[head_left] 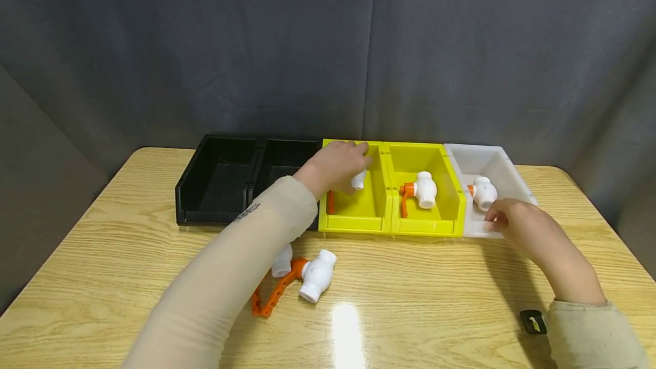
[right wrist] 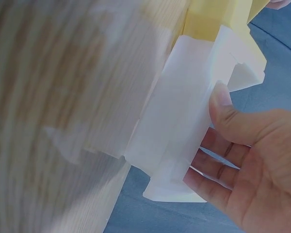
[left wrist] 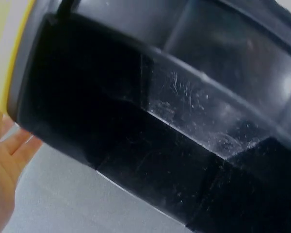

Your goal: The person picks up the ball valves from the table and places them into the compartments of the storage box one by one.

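My left hand (head_left: 335,167) reaches into the left yellow bin (head_left: 359,224), its fingers and thumb around a white ball valve (head_left: 359,180), mostly hidden under the hand. In the left wrist view only part of this hand (left wrist: 9,167) shows at the left edge, beyond a black bin (left wrist: 150,141). My right hand (head_left: 533,232) is at the front of the white bin (head_left: 474,229), fingers loosely bent, close to a ball valve (head_left: 484,193) inside. In the right wrist view its thumb and fingers (right wrist: 218,182) reach past the bin's front wall; nothing shows between them.
The right yellow bin (head_left: 427,226) holds a ball valve (head_left: 425,189) with an orange handle. Two black bins stand at the left. On the table (head_left: 410,300), a ball valve (head_left: 318,275) lies beside another (head_left: 282,262), partly behind the left sleeve. A small black object (head_left: 533,322) lies near the right sleeve.
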Tool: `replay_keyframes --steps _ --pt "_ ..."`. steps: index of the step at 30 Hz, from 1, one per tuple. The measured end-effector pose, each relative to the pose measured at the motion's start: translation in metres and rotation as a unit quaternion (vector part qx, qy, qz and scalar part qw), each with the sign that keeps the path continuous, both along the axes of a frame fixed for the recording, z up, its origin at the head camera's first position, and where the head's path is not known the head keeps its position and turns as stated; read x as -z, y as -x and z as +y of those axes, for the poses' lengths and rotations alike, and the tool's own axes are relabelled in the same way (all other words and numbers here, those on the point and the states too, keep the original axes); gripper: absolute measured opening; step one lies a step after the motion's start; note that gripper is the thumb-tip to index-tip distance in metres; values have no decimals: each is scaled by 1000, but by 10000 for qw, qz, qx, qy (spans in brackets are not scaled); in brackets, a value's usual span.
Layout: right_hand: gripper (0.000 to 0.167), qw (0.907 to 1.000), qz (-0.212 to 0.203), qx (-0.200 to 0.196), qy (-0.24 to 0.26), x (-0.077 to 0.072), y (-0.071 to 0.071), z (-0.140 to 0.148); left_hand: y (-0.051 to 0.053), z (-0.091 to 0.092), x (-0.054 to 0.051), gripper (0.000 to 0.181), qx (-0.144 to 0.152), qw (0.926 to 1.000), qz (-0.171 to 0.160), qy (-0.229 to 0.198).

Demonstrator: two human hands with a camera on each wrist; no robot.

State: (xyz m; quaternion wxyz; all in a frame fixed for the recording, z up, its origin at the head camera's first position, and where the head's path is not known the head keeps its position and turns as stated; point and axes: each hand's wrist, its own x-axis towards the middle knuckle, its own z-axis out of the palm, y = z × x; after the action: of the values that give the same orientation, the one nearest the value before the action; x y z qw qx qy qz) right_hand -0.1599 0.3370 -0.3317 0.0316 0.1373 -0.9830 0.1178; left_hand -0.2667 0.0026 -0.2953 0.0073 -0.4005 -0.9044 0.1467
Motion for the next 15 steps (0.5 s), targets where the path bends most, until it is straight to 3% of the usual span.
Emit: replay_keyframes --steps 9,15 --pt "12 10000 34 14 -49 0 -1 0 -2 2 8 54 -68 9993 -355 -3" --pt "12 10000 62 29 -57 -2 0 -1 -2 1 12 48 -57 9995 -276 109"
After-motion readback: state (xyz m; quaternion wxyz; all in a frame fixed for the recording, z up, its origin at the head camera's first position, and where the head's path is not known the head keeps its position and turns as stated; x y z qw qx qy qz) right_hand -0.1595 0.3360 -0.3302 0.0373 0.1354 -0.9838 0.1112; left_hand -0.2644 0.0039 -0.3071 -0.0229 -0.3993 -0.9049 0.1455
